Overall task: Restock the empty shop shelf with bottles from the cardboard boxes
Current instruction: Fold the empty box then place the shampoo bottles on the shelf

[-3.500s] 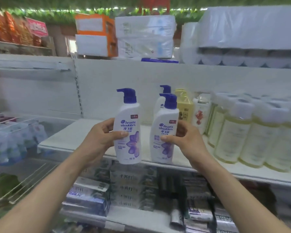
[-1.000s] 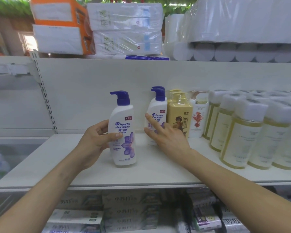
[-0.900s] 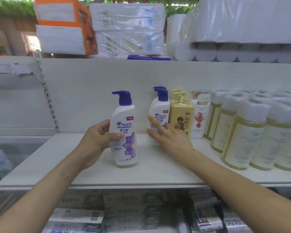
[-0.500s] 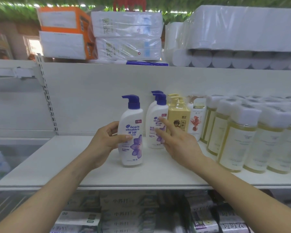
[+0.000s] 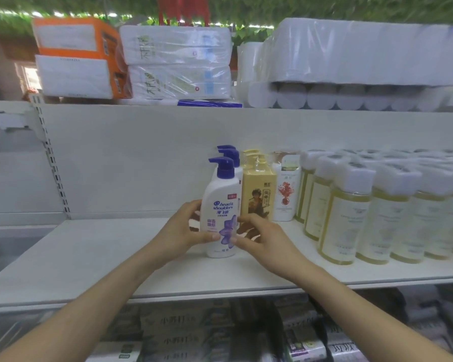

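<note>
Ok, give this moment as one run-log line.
left hand: grips front shampoo bottle | right hand: grips same bottle | bottle: upright on shelf

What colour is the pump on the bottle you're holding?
Dark blue-purple pump on a white bottle, held by both hands: left, right. Head view.

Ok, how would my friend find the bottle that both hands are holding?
Find the white middle shelf, left of the long row of white-capped yellowish bottles. There the left hand and right hand hold the front white pump bottle, beside a yellow bottle. Its dark blue pump and purple flower set it apart.
</note>
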`<state>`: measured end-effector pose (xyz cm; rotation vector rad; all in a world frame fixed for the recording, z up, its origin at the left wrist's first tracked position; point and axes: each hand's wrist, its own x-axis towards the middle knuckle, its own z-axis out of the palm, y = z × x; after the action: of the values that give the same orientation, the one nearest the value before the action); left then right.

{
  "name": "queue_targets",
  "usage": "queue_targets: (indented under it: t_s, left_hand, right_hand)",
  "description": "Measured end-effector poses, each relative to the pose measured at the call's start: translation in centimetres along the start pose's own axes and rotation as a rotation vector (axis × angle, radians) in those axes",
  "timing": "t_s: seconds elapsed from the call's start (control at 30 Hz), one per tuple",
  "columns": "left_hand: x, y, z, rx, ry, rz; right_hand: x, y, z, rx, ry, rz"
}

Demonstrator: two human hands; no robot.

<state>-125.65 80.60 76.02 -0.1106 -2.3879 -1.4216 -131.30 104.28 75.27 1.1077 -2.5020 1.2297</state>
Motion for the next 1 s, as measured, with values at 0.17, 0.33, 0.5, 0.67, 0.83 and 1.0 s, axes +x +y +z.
queue_targets:
  t_s: [0.17, 0.33, 0.5, 0.67, 0.83, 1.0]
  left_hand:
    - [1.2, -0.5, 0.3, 0.212, 0.047, 0.043]
    - [2.4, -1.1, 1.3, 0.230, 0.072, 0.002]
    - [1.9, -1.0, 1.5, 0.106, -0.042, -0.004]
    - [1.8, -1.4, 2.0, 0.030, -0.090, -0.003]
    - [1.9, -1.3, 2.0, 0.041, -0.090, -0.025]
    - [1.3, -1.0, 2.0, 0.109, -0.057, -0.050]
  right_hand:
    - [0.3, -0.3, 1.0, 0.006, 0.035, 0.064]
    - [1.3, 0.1, 0.9, -0.005, 0.083, 0.133]
    - [2.0, -0.1, 1.3, 0.100, 0.122, 0.120]
    - [2.1, 0.0, 2.4, 0.092, 0.127, 0.112]
    - [2.3, -0.1, 2.5, 0.072, 0.136, 0.135]
    - [1.7, -0.4, 2.4, 0.090, 0.127, 0.141]
